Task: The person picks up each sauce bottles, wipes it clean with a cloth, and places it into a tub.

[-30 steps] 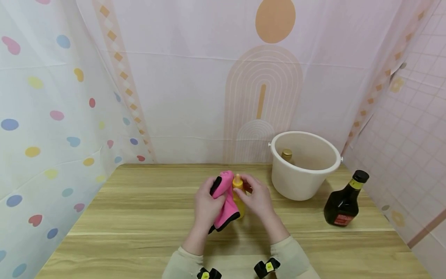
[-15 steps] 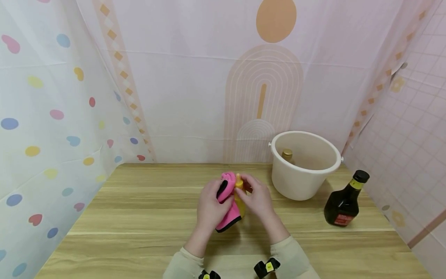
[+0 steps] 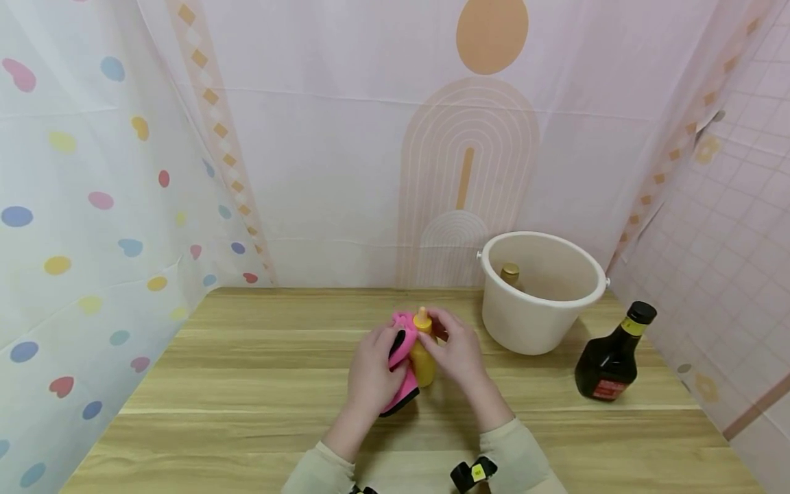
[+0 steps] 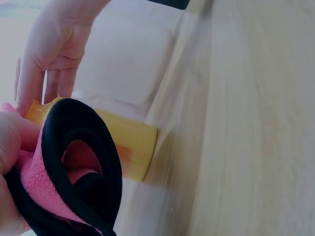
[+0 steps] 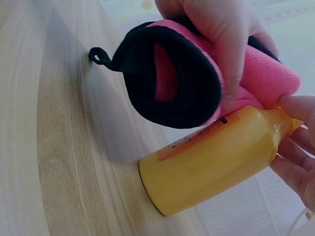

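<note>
Just slid pink cloth a bit down yellow bottle, showing more yellow | gripping cloth in left hand, pinching bottle near top with right hand | on or just over table, near bucket | likely not done

Left hand lowers pink cloth slightly toward surface's near edge; cloth's lower flap uncovers more yellow bottle than 0.5 s ago.

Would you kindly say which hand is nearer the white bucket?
Right. The right hand, holding the yellow bottle, is left of the bucket; the left hand, gripping the pink cloth, is farther left.
</note>
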The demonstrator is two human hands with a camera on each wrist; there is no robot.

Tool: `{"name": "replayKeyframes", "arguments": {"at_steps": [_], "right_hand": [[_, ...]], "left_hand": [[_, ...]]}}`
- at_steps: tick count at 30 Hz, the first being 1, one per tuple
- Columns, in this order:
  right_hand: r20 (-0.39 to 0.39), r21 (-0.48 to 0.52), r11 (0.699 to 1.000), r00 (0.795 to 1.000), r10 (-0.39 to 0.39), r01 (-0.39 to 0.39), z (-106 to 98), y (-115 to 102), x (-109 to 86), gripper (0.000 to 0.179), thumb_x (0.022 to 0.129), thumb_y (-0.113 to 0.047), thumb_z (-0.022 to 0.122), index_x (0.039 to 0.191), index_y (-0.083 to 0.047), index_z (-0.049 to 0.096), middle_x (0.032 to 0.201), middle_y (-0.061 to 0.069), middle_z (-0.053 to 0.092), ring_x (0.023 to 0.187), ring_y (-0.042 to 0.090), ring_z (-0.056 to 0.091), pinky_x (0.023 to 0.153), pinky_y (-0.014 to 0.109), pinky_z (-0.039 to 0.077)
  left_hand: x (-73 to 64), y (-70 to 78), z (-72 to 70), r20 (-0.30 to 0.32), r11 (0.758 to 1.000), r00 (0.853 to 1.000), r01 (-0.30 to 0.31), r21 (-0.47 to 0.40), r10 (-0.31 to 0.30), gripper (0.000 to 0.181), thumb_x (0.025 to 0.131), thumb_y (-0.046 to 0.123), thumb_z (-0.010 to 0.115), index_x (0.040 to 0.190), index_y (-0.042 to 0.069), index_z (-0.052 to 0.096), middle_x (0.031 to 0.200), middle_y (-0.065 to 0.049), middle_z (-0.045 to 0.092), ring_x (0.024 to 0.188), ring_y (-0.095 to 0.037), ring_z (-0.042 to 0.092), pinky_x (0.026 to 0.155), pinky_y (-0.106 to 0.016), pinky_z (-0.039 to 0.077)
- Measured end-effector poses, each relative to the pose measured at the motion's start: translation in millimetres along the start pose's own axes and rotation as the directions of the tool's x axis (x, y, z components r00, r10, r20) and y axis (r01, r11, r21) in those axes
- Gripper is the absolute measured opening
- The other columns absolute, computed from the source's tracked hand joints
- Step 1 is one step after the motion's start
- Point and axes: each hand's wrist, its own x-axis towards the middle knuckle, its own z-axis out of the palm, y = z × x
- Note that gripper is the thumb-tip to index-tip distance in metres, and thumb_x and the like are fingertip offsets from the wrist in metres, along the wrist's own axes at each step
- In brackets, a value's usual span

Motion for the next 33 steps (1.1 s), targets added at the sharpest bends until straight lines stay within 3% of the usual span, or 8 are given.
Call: {"name": "replayKeyframes", "arguments": {"at_steps": [10, 18, 26, 33], "right_hand": [[-0.011, -0.002, 1.000, 1.000, -0.024, 0.024, -1, 0, 0.1, 0.034, 0.084, -0.003, 0.078, 0.116, -0.002, 0.066, 0.107, 0.012, 0.069, 0.097, 0.027, 0.068, 0.082, 0.035, 0.056], [-0.006, -0.014, 0.999, 1.000, -0.029, 0.029, 0, 0, 0.0, 0.034, 0.085, -0.007, 0.078, 0.117, -0.002, 0.066, 0.107, 0.011, 0.070, 0.097, 0.026, 0.068, 0.082, 0.034, 0.056], [-0.008, -0.021, 0.999, 1.000, -0.030, 0.030, 0, 0, -0.6, 0.035, 0.085, -0.007, 0.078, 0.117, -0.002, 0.066, 0.107, 0.012, 0.069, 0.098, 0.026, 0.068, 0.082, 0.034, 0.056], [-0.011, -0.012, 0.999, 0.999, -0.030, 0.029, 0, 0, -0.7, 0.035, 0.085, -0.005, 0.078, 0.117, -0.002, 0.066, 0.107, 0.012, 0.069, 0.097, 0.027, 0.067, 0.083, 0.034, 0.056]], "left_hand": [[-5.4, -6.1, 0.4, 0.075, 0.997, 0.997, 0.019, 0.080, -0.025, 0.052, 0.069, -0.006, 0.078, 0.117, 0.008, 0.064, 0.126, -0.019, 0.062, 0.110, -0.040, 0.060, 0.089, -0.054, 0.051], [-8.2, -9.3, -1.0, 0.085, 0.997, 0.995, 0.041, 0.061, -0.047, 0.053, 0.066, -0.008, 0.078, 0.115, 0.008, 0.065, 0.126, -0.018, 0.062, 0.110, -0.038, 0.061, 0.089, -0.053, 0.052], [-10.1, -15.2, -2.6, 0.088, 0.999, 0.996, 0.026, 0.035, -0.029, 0.048, 0.062, -0.011, 0.075, 0.104, 0.010, 0.063, 0.111, -0.012, 0.067, 0.097, -0.032, 0.064, 0.080, -0.049, 0.054], [-13.5, -19.3, -3.9, 0.116, 0.999, 0.993, 0.022, 0.040, -0.026, 0.044, 0.059, -0.012, 0.073, 0.091, 0.013, 0.057, 0.093, -0.005, 0.062, 0.081, -0.024, 0.059, 0.071, -0.043, 0.051]]}}
